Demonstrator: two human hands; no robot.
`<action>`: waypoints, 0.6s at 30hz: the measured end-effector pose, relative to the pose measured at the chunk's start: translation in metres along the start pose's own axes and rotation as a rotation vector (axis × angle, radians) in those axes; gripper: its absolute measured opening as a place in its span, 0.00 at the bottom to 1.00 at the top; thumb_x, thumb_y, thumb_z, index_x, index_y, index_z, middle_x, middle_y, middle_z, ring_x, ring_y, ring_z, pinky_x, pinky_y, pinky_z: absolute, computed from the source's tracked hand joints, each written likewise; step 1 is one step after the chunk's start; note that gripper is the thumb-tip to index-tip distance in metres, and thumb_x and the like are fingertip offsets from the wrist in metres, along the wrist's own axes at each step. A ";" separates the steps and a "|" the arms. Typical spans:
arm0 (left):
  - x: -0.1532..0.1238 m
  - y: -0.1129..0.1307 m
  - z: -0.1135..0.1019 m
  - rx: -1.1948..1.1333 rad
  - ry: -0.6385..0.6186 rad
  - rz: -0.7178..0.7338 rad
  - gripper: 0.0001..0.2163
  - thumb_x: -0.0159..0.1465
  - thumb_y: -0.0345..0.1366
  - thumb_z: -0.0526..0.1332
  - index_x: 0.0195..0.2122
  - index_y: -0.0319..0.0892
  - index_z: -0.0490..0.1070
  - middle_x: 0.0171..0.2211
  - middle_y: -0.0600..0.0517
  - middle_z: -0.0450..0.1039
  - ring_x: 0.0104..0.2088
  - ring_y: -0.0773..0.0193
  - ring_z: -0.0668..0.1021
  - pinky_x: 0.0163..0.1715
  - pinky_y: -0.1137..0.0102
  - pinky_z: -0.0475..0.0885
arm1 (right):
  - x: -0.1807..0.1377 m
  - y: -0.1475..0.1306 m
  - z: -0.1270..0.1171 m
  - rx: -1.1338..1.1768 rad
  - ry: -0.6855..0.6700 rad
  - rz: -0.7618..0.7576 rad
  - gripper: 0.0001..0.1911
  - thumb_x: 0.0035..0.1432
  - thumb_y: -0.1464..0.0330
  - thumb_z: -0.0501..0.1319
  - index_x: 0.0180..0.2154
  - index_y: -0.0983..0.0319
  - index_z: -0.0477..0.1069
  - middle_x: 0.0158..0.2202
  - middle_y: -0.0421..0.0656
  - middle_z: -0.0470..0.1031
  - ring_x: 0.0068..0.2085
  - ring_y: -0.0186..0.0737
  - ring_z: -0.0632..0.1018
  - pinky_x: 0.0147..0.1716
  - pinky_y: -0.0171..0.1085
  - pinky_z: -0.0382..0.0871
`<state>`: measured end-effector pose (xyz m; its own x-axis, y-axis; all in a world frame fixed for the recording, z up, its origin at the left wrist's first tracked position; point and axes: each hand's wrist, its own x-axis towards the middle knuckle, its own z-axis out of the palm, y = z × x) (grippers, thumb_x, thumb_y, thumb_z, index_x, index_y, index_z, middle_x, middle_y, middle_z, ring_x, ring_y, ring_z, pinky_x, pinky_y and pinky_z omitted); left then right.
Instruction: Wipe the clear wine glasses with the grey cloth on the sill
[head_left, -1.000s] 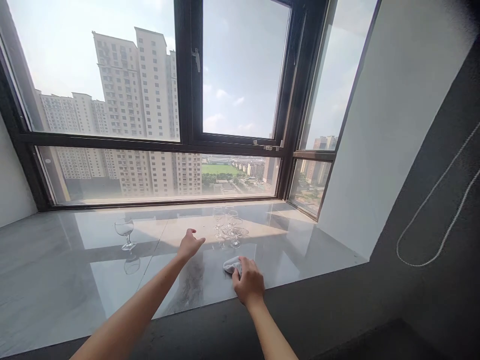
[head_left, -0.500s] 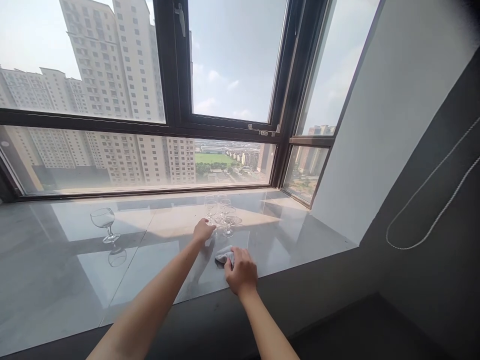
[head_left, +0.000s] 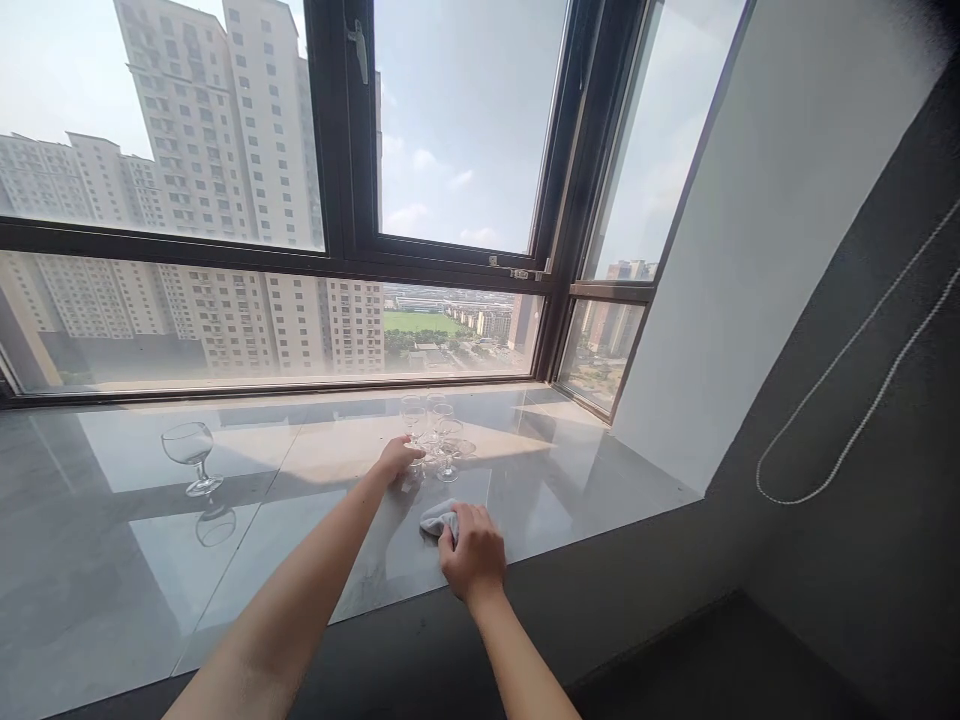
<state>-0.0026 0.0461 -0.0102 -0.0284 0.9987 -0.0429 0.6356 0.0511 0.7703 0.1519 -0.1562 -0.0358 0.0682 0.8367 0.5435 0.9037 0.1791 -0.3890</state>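
Observation:
My left hand is closed at the stem of a wine glass, at the left side of a cluster of several clear glasses. The nearest glass of that cluster stands upright just right of my fingers. My right hand grips a light grey cloth, which rests on the glossy sill near its front edge. Apart from the cluster, one more wine glass stands upright at the left, with its reflection below it. The fingertips of my left hand are partly hidden.
The tiled sill has a front edge close to my right hand. Behind it runs a dark window frame. A white wall borders the right side, and a looped bead chain hangs beyond it.
The view has shifted slightly, so everything sits a little further left. My left hand stays by the same glass, and the cloth is still in my right hand.

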 end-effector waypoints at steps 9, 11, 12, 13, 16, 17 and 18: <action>-0.005 -0.018 -0.011 0.118 0.009 0.071 0.08 0.54 0.37 0.63 0.21 0.43 0.69 0.21 0.52 0.74 0.28 0.62 0.76 0.28 0.72 0.64 | -0.001 0.002 0.002 0.000 0.001 -0.006 0.10 0.58 0.70 0.56 0.43 0.60 0.68 0.38 0.43 0.73 0.43 0.43 0.70 0.41 0.37 0.60; -0.013 -0.034 -0.029 0.150 0.033 0.070 0.06 0.55 0.37 0.62 0.22 0.43 0.70 0.22 0.52 0.75 0.29 0.61 0.77 0.30 0.72 0.65 | -0.001 0.003 0.003 0.004 -0.003 -0.011 0.10 0.59 0.70 0.55 0.43 0.60 0.68 0.39 0.43 0.73 0.44 0.43 0.71 0.42 0.37 0.60; -0.018 -0.043 -0.041 0.166 0.050 0.065 0.06 0.55 0.37 0.61 0.23 0.43 0.70 0.23 0.52 0.75 0.30 0.61 0.77 0.30 0.71 0.65 | -0.002 0.003 0.004 0.005 -0.004 -0.014 0.10 0.59 0.70 0.55 0.43 0.60 0.68 0.40 0.43 0.73 0.44 0.43 0.71 0.42 0.37 0.61; -0.024 -0.052 -0.053 0.181 0.072 0.058 0.06 0.56 0.38 0.60 0.24 0.44 0.71 0.23 0.52 0.75 0.31 0.61 0.77 0.31 0.71 0.65 | -0.002 0.004 0.004 0.004 -0.006 -0.018 0.10 0.59 0.70 0.55 0.44 0.60 0.68 0.40 0.44 0.73 0.45 0.43 0.71 0.42 0.37 0.61; -0.046 -0.083 -0.092 0.229 0.151 0.027 0.05 0.57 0.39 0.59 0.28 0.44 0.71 0.28 0.51 0.77 0.34 0.59 0.78 0.33 0.71 0.65 | -0.003 0.006 0.006 -0.005 -0.008 -0.020 0.11 0.60 0.69 0.54 0.44 0.59 0.68 0.40 0.43 0.74 0.45 0.43 0.71 0.42 0.36 0.61; -0.054 -0.094 -0.104 0.244 0.179 0.013 0.06 0.57 0.39 0.59 0.29 0.44 0.71 0.30 0.50 0.77 0.35 0.59 0.78 0.34 0.71 0.65 | -0.003 0.006 0.007 -0.010 -0.007 -0.018 0.11 0.61 0.69 0.54 0.45 0.59 0.68 0.40 0.43 0.74 0.45 0.43 0.72 0.41 0.36 0.61; -0.063 -0.104 -0.116 0.260 0.207 -0.004 0.06 0.58 0.40 0.59 0.30 0.44 0.71 0.32 0.50 0.78 0.36 0.58 0.78 0.34 0.70 0.66 | -0.003 0.006 0.007 -0.016 -0.006 -0.018 0.11 0.61 0.69 0.54 0.45 0.59 0.68 0.40 0.44 0.74 0.45 0.42 0.72 0.41 0.36 0.61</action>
<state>-0.1567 -0.0214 -0.0140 -0.1707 0.9797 0.1047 0.8103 0.0791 0.5807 0.1543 -0.1542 -0.0449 0.0495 0.8367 0.5455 0.9112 0.1858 -0.3677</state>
